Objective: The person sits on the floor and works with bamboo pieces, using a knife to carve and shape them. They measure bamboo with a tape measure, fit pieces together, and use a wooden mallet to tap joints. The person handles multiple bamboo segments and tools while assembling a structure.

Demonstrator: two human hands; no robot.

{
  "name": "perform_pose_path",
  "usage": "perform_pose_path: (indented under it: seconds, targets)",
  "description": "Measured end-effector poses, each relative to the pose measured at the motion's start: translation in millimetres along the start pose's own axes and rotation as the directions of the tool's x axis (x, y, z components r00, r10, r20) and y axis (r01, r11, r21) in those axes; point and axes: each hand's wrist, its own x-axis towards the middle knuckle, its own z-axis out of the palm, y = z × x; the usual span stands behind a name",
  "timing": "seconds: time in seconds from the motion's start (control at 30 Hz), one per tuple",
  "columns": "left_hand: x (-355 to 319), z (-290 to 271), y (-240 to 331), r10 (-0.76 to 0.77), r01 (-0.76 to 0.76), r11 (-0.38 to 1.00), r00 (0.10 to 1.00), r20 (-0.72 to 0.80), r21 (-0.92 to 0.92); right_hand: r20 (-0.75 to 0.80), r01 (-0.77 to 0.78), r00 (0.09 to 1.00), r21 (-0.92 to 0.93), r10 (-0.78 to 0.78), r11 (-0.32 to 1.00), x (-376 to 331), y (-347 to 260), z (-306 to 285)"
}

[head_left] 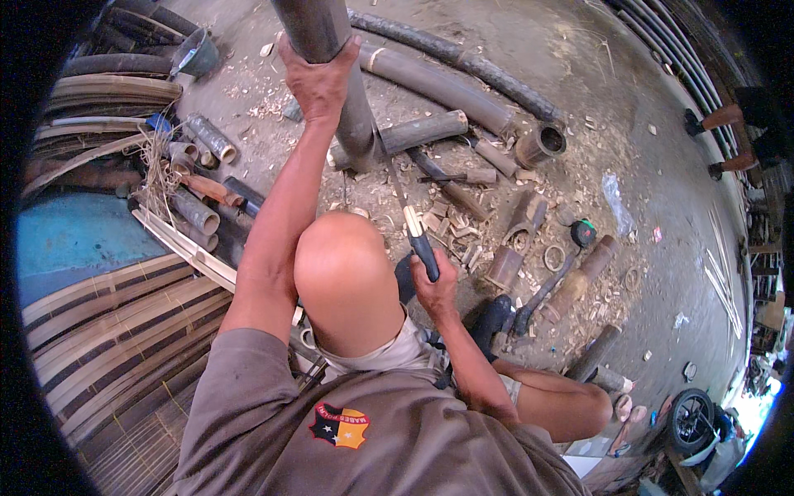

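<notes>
My left hand (321, 83) is wrapped round a thick grey-brown bamboo pole (357, 116), which runs up past the top edge. My right hand (437, 285) grips the dark handle of a handsaw (395, 178). Its narrow blade lies against the right side of the pole, near the lower end. How deep the blade sits in the bamboo cannot be made out. A shorter bamboo length (430, 131) lies crosswise behind the pole's lower end. My bare knee (343, 256) is raised between my two arms.
Long bamboo poles (447, 83) lie beyond, with cut bamboo pieces (523, 219) and shavings on the floor at right. A tape measure (583, 233) is among them. Bundled strips (124, 331) and a bucket (195, 54) stand left. Another person's legs (728, 140) show far right.
</notes>
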Motion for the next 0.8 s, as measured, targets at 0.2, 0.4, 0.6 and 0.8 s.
perform_pose_path:
  seconds: [0.2, 0.4, 0.6, 0.8]
  targets:
    - [2.1, 5.3, 11.6, -0.108, 0.107, 0.991, 0.994, 0.006, 0.083, 0.022, 0.019, 1.000, 0.001, -0.019, 1.000, 1.9, 2.9, 3.7]
    - [10.4, 10.9, -9.9, -0.022, 0.024, 0.996, 1.000, -0.022, 0.090, 0.074, -0.045, 0.996, 0.014, 0.044, 0.999, 57.0, -4.5, 32.1]
    - [9.8, 13.5, -15.7, -0.022, 0.029, 0.994, 0.998, -0.064, 0.108, 0.098, -0.095, 0.991, 0.009, 0.093, 0.995, 64.1, 12.3, 50.3]
    - [14.3, 5.9, -22.4, 0.009, -0.010, 1.000, 1.000, -0.004, -0.006, 0.147, -0.083, 0.986, -0.002, 0.082, 0.997, 19.6, 12.9, 20.6]
